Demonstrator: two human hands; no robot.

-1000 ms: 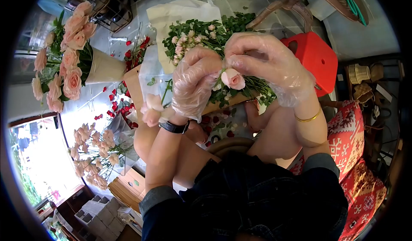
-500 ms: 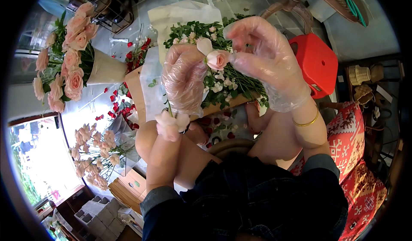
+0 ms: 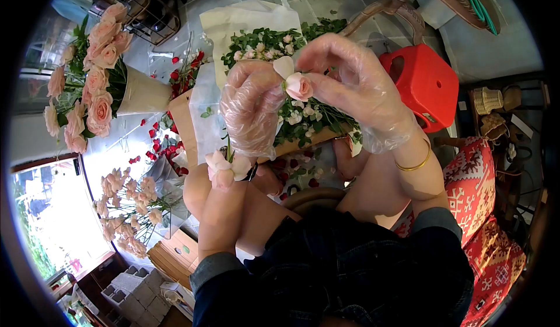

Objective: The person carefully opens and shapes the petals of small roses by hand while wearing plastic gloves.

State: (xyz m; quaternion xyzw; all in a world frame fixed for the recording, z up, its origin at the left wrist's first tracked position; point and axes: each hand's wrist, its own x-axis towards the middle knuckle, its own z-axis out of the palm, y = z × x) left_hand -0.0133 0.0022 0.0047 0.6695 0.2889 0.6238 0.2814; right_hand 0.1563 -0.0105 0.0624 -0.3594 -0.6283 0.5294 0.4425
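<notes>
My left hand (image 3: 252, 106), in a clear plastic glove, is closed on the stem of a pale pink rose (image 3: 300, 87). A whitish outer petal (image 3: 284, 67) stands out from the bloom's upper side. Below that hand, in front of the wrist, hangs a second pale rose bloom (image 3: 226, 169), its stem running up toward the palm. My right hand (image 3: 356, 88), also gloved, curves around the rose's right side with thumb and fingers apart. Its thumb tip is at the bloom's edge and its fingertips are near the whitish petal; whether they touch I cannot tell.
Green stems with small pale roses (image 3: 309, 114) lie on paper (image 3: 251, 18) beyond my hands. At left stand a vase (image 3: 143, 92) of pink roses and another bunch (image 3: 125, 207). Red petals (image 3: 157, 146) litter the floor. A red stool (image 3: 429, 88) is at right, beside a patterned cushion (image 3: 472, 181).
My right hand has moved slightly down and left, its fingers drawing closer to the rose and its petal. The rose has shifted a little to the right.
</notes>
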